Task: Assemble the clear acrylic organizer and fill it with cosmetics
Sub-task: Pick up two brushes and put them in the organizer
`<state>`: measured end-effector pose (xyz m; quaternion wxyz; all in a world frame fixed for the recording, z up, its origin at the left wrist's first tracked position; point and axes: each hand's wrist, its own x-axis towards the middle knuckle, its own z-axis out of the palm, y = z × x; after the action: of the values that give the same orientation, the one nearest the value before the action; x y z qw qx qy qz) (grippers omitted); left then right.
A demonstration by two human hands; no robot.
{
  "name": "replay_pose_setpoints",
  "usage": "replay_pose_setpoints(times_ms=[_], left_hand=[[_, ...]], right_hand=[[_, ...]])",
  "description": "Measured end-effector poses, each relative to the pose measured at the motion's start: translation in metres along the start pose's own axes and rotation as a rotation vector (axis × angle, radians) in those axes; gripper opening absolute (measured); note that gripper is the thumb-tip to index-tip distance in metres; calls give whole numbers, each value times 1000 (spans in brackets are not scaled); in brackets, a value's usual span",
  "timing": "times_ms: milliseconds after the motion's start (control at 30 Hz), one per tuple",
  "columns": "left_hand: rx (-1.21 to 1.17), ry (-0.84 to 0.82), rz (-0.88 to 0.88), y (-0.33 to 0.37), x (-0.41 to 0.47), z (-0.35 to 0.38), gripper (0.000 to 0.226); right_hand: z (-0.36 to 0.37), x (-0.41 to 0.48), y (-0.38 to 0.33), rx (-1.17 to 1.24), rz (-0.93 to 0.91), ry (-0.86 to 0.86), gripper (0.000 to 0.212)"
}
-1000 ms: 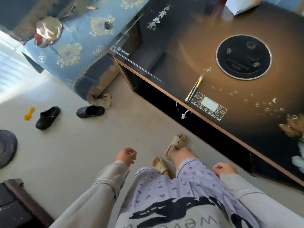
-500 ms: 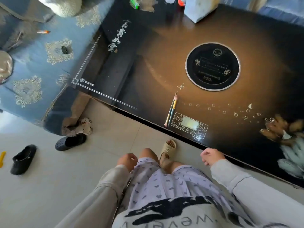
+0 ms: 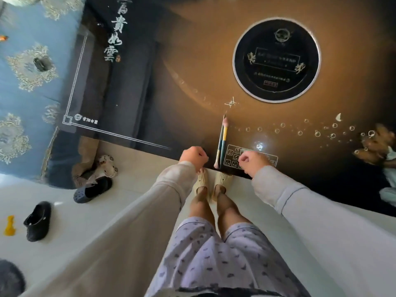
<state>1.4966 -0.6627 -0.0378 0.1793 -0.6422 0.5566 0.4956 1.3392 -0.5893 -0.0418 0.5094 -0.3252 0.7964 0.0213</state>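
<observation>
Two thin makeup brushes [image 3: 222,142] lie side by side on the glossy dark table [image 3: 171,86], near its front edge and just left of a printed control panel [image 3: 231,157]. My left hand [image 3: 193,156] hovers at the table edge to the left of the brushes, fingers curled, holding nothing. My right hand [image 3: 252,162] is over the control panel to the right of the brushes, fingers also curled and empty. No acrylic organizer is in view.
A round black hob [image 3: 276,60] is set into the table further back. A blue patterned sofa [image 3: 27,82] stands left. Dark shoes [image 3: 37,220] [image 3: 93,189] and a yellow toy [image 3: 9,226] lie on the white tiled floor. My feet in beige slippers [image 3: 212,183] stand at the table edge.
I have stepped up to the table and the view turned to face it. Both hands rose from beside my legs to the table's front edge, either side of the brushes.
</observation>
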Motion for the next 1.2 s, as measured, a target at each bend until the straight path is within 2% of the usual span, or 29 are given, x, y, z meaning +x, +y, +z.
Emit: replay_pose_setpoints(times_ms=[167,433,700,867,1000,1100,1200], left_hand=[[-15,22,22,29,35,8,19],[130,117,77,36,52,23,20],[350,139,94,47,50,30,21],[342,29,60,34,34,23,25],[300,-90,45,3,10,19,22],[295,-68,13,-27,-10,17,24],[213,-43,-53,-61,-30,13,24]], right_hand=[[1,42,-37,-40,-2,108,18],[10,65,-52,-148,28,204,27],[7,53,-40,-105,49,185,27],[7,33,-17,-116,65,116,33],[6,5,19,-131,99,37,46],[7,-23,47,-112,144,-6,41],[10,-48,76,-115,159,-23,22]])
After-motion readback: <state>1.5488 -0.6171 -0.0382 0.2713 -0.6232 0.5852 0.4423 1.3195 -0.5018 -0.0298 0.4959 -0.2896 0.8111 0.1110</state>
